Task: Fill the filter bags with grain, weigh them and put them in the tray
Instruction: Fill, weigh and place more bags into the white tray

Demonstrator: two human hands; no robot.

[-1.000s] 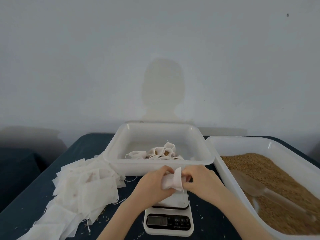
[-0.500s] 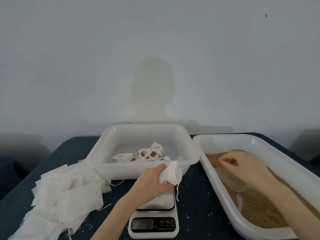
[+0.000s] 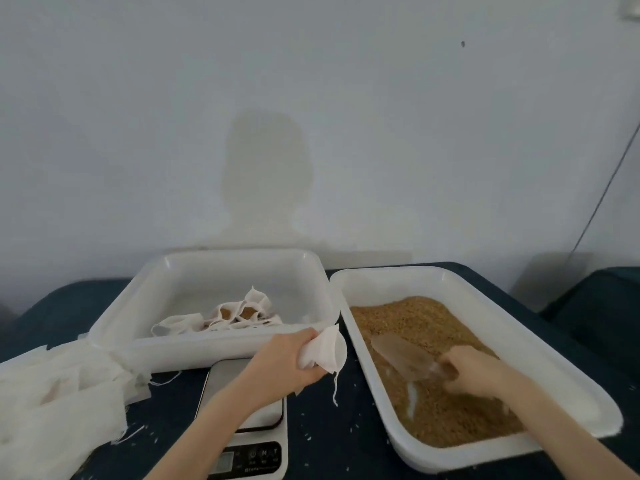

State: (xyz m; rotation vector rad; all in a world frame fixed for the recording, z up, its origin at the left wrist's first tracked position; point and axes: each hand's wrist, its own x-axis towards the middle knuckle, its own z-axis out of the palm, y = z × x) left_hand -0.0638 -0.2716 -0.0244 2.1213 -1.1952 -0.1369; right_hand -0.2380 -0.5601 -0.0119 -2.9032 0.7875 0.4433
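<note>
1. Filter bag (image 3: 325, 351): white thin fabric, crumpled, mouth bunched open toward the grain tray, loose drawstring hanging off its lower edge. Held above the scale (image 3: 247, 424), over the platform's far right corner.
2. Left hand (image 3: 287, 362): fingers curled round the bag, gripping it at the bunched side.
3. Right hand (image 3: 474, 372): right of the scale, inside the grain tray (image 3: 512, 344), fingers wrapped round the handle of a clear plastic scoop (image 3: 403, 356). Scoop bowl lies on the grain (image 3: 408, 317), pointing away from the person.
4. Grain: golden-brown, fills most of that white tray; a bare patch of tray floor shows near the scoop.
5. Second white tray (image 3: 221, 348): just behind the scale, touching the grain tray's left rim. Holds a few filled bags (image 3: 239, 315), brown grain showing at their open tops.
6. Empty bags (image 3: 59, 393): flat white pile left of the scale, strings trailing.
7. Scale: white body, steel platform, display unreadable. Stray grains on the dark tabletop (image 3: 349, 448) around it.
</note>
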